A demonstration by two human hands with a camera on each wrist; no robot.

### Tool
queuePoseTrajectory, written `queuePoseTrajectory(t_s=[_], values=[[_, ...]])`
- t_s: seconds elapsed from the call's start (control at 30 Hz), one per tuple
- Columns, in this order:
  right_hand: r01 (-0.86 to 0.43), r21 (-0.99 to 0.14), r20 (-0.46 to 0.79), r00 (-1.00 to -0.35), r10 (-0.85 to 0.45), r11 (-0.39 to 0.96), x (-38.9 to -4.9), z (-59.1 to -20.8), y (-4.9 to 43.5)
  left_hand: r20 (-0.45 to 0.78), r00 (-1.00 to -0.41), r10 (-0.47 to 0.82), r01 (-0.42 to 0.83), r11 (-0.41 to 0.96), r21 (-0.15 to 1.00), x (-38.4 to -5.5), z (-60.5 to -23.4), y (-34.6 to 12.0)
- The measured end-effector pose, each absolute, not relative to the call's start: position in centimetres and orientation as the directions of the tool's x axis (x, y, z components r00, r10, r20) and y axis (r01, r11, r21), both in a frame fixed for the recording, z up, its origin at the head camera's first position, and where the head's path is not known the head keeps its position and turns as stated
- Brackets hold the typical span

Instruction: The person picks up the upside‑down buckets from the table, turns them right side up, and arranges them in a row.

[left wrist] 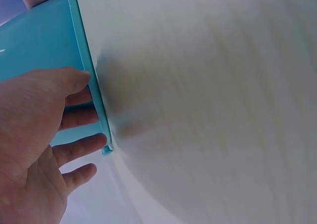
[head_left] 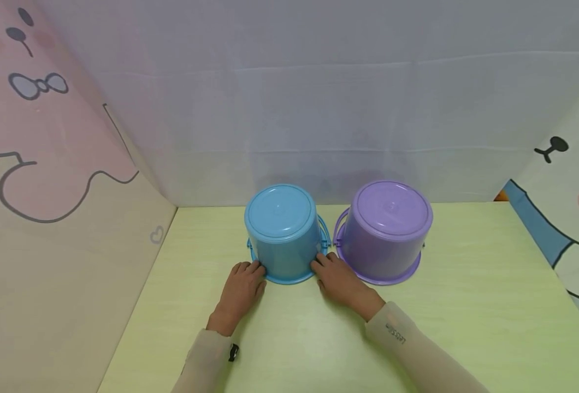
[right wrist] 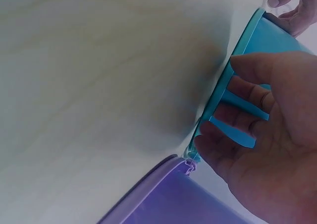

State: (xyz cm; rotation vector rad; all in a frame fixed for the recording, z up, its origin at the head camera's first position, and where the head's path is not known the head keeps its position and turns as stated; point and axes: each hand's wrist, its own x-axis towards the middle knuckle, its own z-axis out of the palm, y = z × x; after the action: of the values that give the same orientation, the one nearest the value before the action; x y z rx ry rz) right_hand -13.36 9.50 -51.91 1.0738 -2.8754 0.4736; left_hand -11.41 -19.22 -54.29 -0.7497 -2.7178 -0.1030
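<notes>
A light blue bucket point(head_left: 281, 218) stands upside down on the table, its wide rim down and its handle lying round the back and right. My left hand point(head_left: 241, 290) touches the rim at the bucket's left front. In the left wrist view its thumb and fingertips point(left wrist: 79, 80) lie along the blue rim point(left wrist: 86, 60), fingers spread and loosely bent. At the right front my right hand point(head_left: 341, 281) touches the same rim. The right wrist view has its fingertips point(right wrist: 210, 130) along that edge, slightly bent. Part of the blue wall shows behind both hands.
Just right of the blue bucket a purple bucket point(head_left: 388, 218) also stands upside down, its handle on the left, close to my right hand. A white cloth wall point(head_left: 289, 109) rises behind the pale green table point(head_left: 491, 284). Cartoon-printed panels point(head_left: 53, 136) stand on both sides.
</notes>
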Motion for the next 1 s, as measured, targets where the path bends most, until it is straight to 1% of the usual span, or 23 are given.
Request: queuePoseTrajectory(t_s=[0.27, 0.5, 0.67, 0.77, 1.0], values=[[-0.660, -0.247, 0.148, -0.750, -0.645, 0.710, -13.41, -51.85, 9.58, 0.362, -0.780, 0.510, 0.536, 0.844, -0.034, -11.45, -54.30, -19.42], [-0.656, -0.235, 0.134, -0.753, -0.644, 0.717, -13.48, -52.37, 9.58, 0.397, -0.757, 0.519, 0.535, 0.841, -0.080, -11.48, -54.52, -19.71], [-0.661, -0.226, 0.151, -0.749, -0.645, 0.715, -13.48, -52.48, 9.68, 0.428, -0.738, 0.522, 0.546, 0.835, -0.077, -11.42, -54.46, -19.78], [-0.666, -0.221, 0.162, -0.746, -0.646, 0.713, -13.47, -52.35, 9.70, 0.430, -0.742, 0.513, 0.542, 0.838, -0.065, -11.32, -54.32, -19.76], [-0.681, -0.212, 0.214, -0.732, -0.647, 0.701, -13.38, -51.86, 9.69, 0.394, -0.785, 0.478, 0.511, 0.859, -0.026, -10.99, -53.89, -19.80]])
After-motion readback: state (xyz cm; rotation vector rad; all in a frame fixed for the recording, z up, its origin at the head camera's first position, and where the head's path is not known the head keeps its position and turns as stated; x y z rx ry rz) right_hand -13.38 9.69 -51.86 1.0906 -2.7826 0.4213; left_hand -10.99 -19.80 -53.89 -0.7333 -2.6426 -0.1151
